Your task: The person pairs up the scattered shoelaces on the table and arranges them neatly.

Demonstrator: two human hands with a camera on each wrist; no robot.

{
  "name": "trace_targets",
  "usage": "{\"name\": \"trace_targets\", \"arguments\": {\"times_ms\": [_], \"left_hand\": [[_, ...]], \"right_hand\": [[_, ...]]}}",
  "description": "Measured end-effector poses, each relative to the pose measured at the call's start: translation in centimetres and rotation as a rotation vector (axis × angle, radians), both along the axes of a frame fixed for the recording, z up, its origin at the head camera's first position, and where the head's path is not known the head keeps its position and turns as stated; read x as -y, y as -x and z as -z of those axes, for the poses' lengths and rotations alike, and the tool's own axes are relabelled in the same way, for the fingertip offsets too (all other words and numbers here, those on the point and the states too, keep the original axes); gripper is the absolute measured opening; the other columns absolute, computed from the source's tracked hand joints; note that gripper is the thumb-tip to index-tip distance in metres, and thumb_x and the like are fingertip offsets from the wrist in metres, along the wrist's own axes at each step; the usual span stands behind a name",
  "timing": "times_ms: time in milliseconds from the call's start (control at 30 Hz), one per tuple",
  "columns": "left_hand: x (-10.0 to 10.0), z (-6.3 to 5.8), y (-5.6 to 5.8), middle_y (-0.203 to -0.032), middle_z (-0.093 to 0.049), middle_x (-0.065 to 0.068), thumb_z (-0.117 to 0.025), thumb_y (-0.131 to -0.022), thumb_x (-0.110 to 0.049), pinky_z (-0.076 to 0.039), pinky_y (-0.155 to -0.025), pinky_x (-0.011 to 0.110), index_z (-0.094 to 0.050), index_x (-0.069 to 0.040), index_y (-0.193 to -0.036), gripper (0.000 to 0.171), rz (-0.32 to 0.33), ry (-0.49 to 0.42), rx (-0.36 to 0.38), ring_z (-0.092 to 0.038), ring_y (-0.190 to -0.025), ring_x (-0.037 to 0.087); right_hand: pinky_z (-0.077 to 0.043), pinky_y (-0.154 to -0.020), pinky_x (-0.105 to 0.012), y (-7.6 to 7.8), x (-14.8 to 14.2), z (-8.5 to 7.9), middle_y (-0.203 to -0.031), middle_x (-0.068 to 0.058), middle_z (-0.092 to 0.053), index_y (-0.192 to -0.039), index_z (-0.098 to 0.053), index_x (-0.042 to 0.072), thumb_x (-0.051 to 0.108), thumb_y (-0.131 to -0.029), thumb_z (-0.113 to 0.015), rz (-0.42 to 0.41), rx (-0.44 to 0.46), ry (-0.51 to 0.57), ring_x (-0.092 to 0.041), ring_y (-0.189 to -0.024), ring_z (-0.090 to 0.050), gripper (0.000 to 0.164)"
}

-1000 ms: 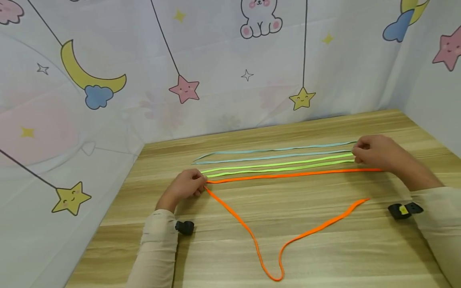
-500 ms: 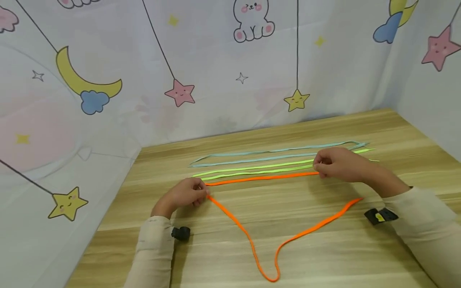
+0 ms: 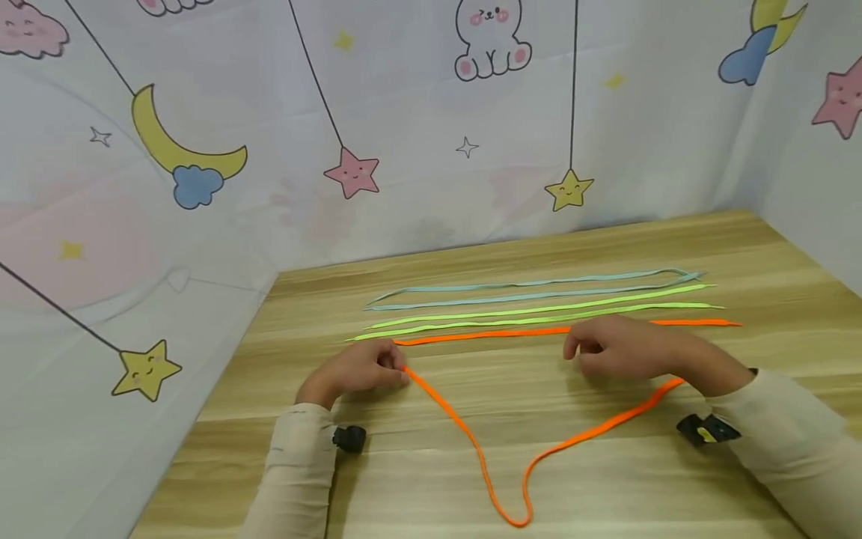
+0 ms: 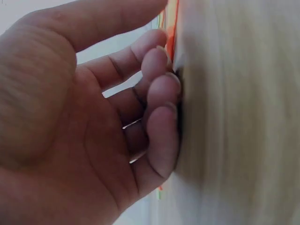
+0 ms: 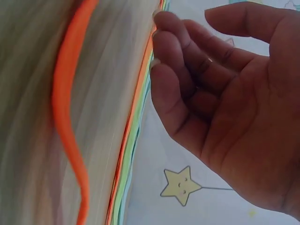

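Note:
An orange shoelace point(image 3: 485, 335) runs straight across the table, bends under my left hand, and its other half curves loosely toward the front. My left hand point(image 3: 364, 367) rests at this bend, fingertips down on the wood. In the left wrist view the thumb and index finger stand apart, with the orange lace showing beyond them. My right hand point(image 3: 622, 348) hovers just in front of the straight orange stretch and overlaps it in the head view. Its fingers point(image 5: 166, 89) are loosely curled and hold nothing. Behind the orange stretch lie two lime green lace strands point(image 3: 539, 309).
Two light blue lace strands point(image 3: 512, 284) lie farther back, meeting near their right ends. The wooden table point(image 3: 404, 479) ends at a white cloth backdrop point(image 3: 417, 202) printed with stars and moons. Black wrist cameras point(image 3: 350, 439) sit on both sleeves.
My right hand has moved left and toward me from the laces' right ends, letting go of them. The left hand stays near the bend, its thumb and index finger now spread apart.

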State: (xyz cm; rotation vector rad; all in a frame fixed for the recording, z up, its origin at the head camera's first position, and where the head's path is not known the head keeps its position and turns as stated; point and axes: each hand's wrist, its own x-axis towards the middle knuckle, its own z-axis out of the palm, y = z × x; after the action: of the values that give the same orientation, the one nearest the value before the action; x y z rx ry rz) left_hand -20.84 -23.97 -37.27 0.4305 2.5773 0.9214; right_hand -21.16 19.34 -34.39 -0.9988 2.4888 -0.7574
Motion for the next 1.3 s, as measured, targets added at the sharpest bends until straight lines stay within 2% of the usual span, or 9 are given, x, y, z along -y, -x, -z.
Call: {"name": "trace_targets", "arguments": {"times_ms": [167,267,367,533,733,967,1100,1300], "left_hand": [[-0.6,-0.4,-0.3,-0.08,-0.055,0.002,-0.076,-0.089,-0.02,-0.043,-0.067,0.032,-0.058,-0.008,-0.104,0.027,0.067,0.019,-0.023,-0.049,-0.07,0.016],[-0.8,-0.3,-0.4,-0.076,-0.053,0.003,-0.076,-0.09,-0.022,-0.042,-0.065,0.032,-0.058,-0.01,-0.112,0.031,0.075,0.034,-0.02,-0.048,-0.067,0.016],[-0.8,-0.1,-0.5,-0.077,-0.054,0.002,-0.076,-0.09,-0.026,-0.042,-0.065,0.033,-0.06,-0.015,-0.115,0.032,0.077,0.055,-0.02,-0.049,-0.066,0.016],[-0.7,0.2,-0.5,-0.078,-0.054,0.001,-0.077,-0.089,-0.024,-0.042,-0.066,0.032,-0.064,-0.016,-0.107,0.024,0.086,0.056,-0.039,-0.049,-0.068,0.015],[-0.6,0.2,-0.3,-0.078,-0.055,-0.001,-0.078,-0.088,-0.021,-0.043,-0.067,0.031,-0.065,-0.015,-0.101,0.02,0.095,0.04,-0.068,-0.05,-0.069,0.014],[-0.2,0.0,-0.4,-0.079,-0.056,-0.003,-0.077,-0.088,-0.021,-0.043,-0.067,0.03,-0.064,-0.015,-0.096,0.017,0.078,0.061,-0.062,-0.051,-0.071,0.014],[-0.2,0.1,-0.3,-0.077,-0.057,-0.004,-0.076,-0.09,-0.021,-0.042,-0.064,0.029,-0.064,-0.015,-0.09,0.014,0.064,0.053,-0.042,-0.05,-0.069,0.013],[-0.1,0.1,-0.2,-0.078,-0.06,-0.003,-0.074,-0.092,-0.024,-0.042,-0.063,0.029,-0.067,-0.016,-0.087,0.013,0.042,0.037,-0.026,-0.05,-0.069,0.013]], "right_hand": [[-0.046,-0.069,-0.029,-0.8,0.9,-0.3,-0.077,0.007,-0.057,-0.111,-0.066,0.014,0.008,-0.096,-0.052,-0.067,0.079,0.008,-0.01,-0.069,-0.052,0.022],[-0.046,-0.068,-0.028,-1.3,1.3,-0.2,-0.078,0.006,-0.057,-0.11,-0.065,0.015,0.011,-0.098,-0.054,-0.104,0.109,-0.009,-0.01,-0.07,-0.052,0.017],[-0.046,-0.068,-0.027,-1.6,1.6,0.1,-0.078,0.008,-0.056,-0.105,-0.066,0.017,0.01,-0.096,-0.057,-0.135,0.102,-0.032,-0.007,-0.07,-0.051,0.015],[-0.046,-0.067,-0.025,-1.9,1.9,0.4,-0.076,0.009,-0.056,-0.099,-0.065,0.019,0.008,-0.09,-0.062,-0.158,0.109,-0.031,-0.006,-0.069,-0.052,0.014],[-0.046,-0.065,-0.025,-2.1,2.1,0.7,-0.074,0.01,-0.056,-0.094,-0.064,0.021,0.014,-0.083,-0.071,-0.168,0.125,-0.034,-0.005,-0.068,-0.053,0.014],[-0.043,-0.061,-0.023,-2.2,2.5,1.0,-0.07,0.012,-0.053,-0.087,-0.062,0.022,0.022,-0.081,-0.077,-0.201,0.138,-0.056,-0.003,-0.064,-0.05,0.016],[-0.041,-0.058,-0.021,-2.4,2.6,1.0,-0.067,0.012,-0.053,-0.083,-0.062,0.022,0.023,-0.08,-0.079,-0.185,0.176,-0.085,-0.003,-0.061,-0.049,0.017],[-0.041,-0.055,-0.021,-2.6,2.6,0.9,-0.066,0.013,-0.054,-0.076,-0.062,0.025,0.022,-0.077,-0.081,-0.191,0.176,-0.117,-0.002,-0.059,-0.05,0.02]]}}
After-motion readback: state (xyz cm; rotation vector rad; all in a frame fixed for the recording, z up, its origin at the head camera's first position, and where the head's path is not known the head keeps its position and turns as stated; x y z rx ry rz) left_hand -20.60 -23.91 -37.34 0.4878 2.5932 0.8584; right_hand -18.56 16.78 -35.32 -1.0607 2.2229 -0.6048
